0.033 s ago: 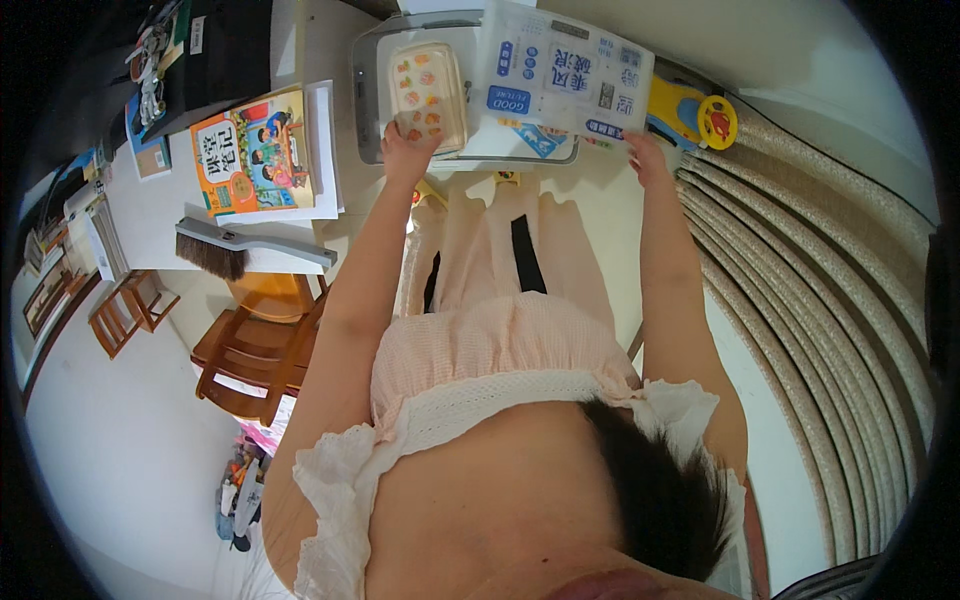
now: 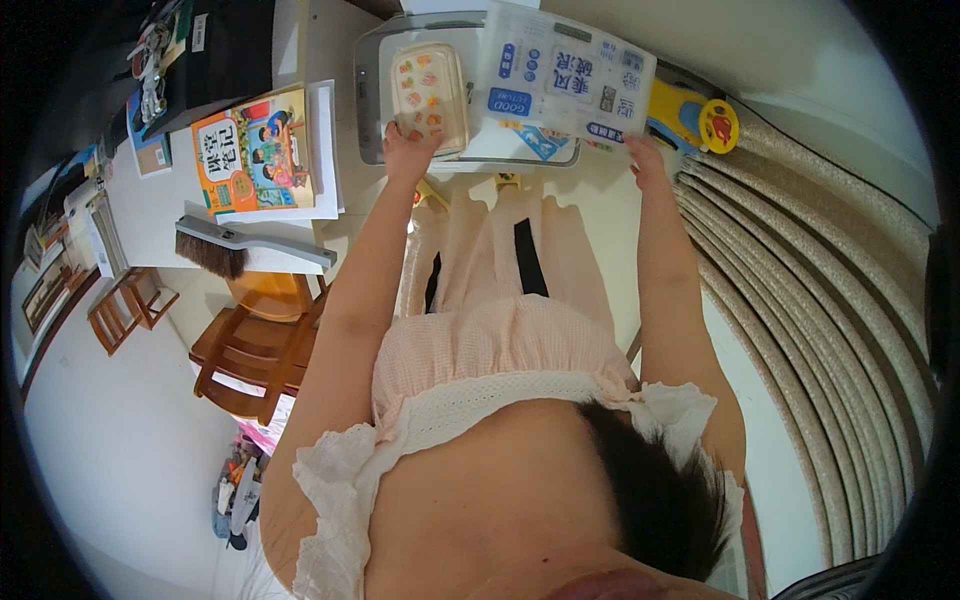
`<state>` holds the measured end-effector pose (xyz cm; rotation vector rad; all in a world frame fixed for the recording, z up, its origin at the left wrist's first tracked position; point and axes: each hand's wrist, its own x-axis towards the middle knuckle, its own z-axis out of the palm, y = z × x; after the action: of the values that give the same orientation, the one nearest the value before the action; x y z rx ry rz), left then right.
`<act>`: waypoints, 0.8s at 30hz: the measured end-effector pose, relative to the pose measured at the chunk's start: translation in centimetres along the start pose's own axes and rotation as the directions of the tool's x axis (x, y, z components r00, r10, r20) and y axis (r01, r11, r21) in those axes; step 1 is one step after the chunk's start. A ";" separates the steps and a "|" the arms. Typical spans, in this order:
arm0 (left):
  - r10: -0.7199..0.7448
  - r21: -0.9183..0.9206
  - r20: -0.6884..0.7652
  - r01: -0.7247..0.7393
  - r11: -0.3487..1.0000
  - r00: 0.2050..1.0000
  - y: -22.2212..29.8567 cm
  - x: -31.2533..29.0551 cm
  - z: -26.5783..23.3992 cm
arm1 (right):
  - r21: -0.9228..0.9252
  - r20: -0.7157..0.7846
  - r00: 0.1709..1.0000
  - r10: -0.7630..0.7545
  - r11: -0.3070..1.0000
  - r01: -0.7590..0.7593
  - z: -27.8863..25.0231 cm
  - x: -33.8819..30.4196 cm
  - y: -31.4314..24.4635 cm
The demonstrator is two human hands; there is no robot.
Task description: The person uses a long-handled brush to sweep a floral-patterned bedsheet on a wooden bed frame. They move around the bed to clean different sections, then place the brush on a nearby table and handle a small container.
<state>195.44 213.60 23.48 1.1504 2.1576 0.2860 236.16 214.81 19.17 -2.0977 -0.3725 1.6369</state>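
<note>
My left hand [image 2: 408,157] is closed on the near end of a cream rectangular box [image 2: 428,95] with rounded corners and small orange pictures on top. The box is over the left part of a clear grey-rimmed plastic bin [image 2: 370,110]. With its fingers at the near right corner, my right hand [image 2: 646,161] grips a translucent flat plastic case [image 2: 540,70] with blue print. This case is tilted over the bin's right part and hides what is beneath it. A blue-and-white packet [image 2: 542,142] shows under its near edge.
A yellow-and-blue toy with a steering wheel [image 2: 718,126] stands right of the case, near a rolled-up beige mat [image 2: 800,250]. On the left, a colourful workbook [image 2: 255,155] lies on papers, with a grey-handled brush [image 2: 250,243] at the table edge. Wooden chairs [image 2: 245,365] stand beyond.
</note>
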 end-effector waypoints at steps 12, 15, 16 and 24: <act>-0.240 0.086 0.077 0.233 0.969 0.968 -0.5 3.6 0.3 | 0.356 0.152 0.981 -0.118 0.933 0.057 -0.9 3.8 3.8; -0.185 -0.138 0.183 0.212 0.968 0.966 -0.8 4.5 0.6 | 0.532 0.150 0.964 -0.220 0.840 0.109 -2.3 2.8 3.5; -0.192 -0.236 0.211 0.240 0.942 0.959 0.2 3.8 0.2 | 0.590 0.140 0.963 -0.229 0.801 0.104 -2.7 2.2 3.6; 0.005 -0.835 0.465 0.437 0.333 0.885 -0.7 -4.0 -4.0 | 0.778 -0.032 0.981 -0.192 0.611 0.145 -4.0 -5.6 2.8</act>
<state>193.90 210.45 27.99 0.1581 1.3147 0.9357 238.38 208.97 23.26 -1.2996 0.1329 1.3780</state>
